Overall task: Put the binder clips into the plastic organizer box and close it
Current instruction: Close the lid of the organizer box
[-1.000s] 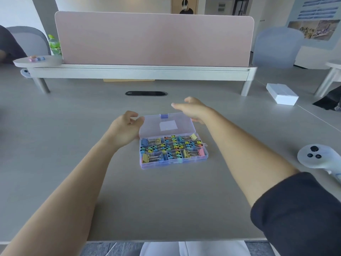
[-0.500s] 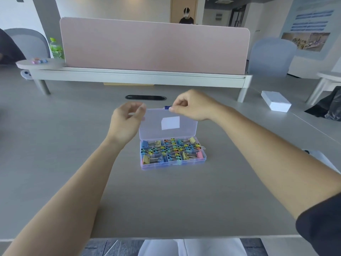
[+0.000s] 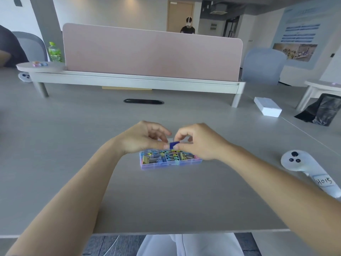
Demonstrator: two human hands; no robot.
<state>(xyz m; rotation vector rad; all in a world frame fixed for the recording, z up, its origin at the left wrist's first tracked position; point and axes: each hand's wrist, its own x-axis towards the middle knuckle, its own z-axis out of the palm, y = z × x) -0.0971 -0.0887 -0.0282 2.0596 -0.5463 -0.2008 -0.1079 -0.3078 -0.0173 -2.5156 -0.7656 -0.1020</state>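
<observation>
A clear plastic organizer box (image 3: 170, 163) with a bluish-purple base lies on the grey table, its compartments full of colourful binder clips (image 3: 167, 156). The transparent lid (image 3: 170, 140) is swung forward and hangs low over the clips, with its blue latch (image 3: 174, 144) at the front edge. My left hand (image 3: 145, 138) pinches the lid's edge just left of the latch. My right hand (image 3: 200, 141) pinches it just right of the latch. Both hands hide most of the lid and the back of the box.
A white handheld controller (image 3: 302, 169) lies on the table at the right. A white box (image 3: 267, 106) and a black bag (image 3: 322, 112) sit far right. A pink divider (image 3: 151, 52) on a raised shelf stands behind, with a cable slot (image 3: 143, 101) in front.
The lid was lying open behind the box, then upright between my hands; now both hands have swung it forward and down over the clips. The view has tilted up.
</observation>
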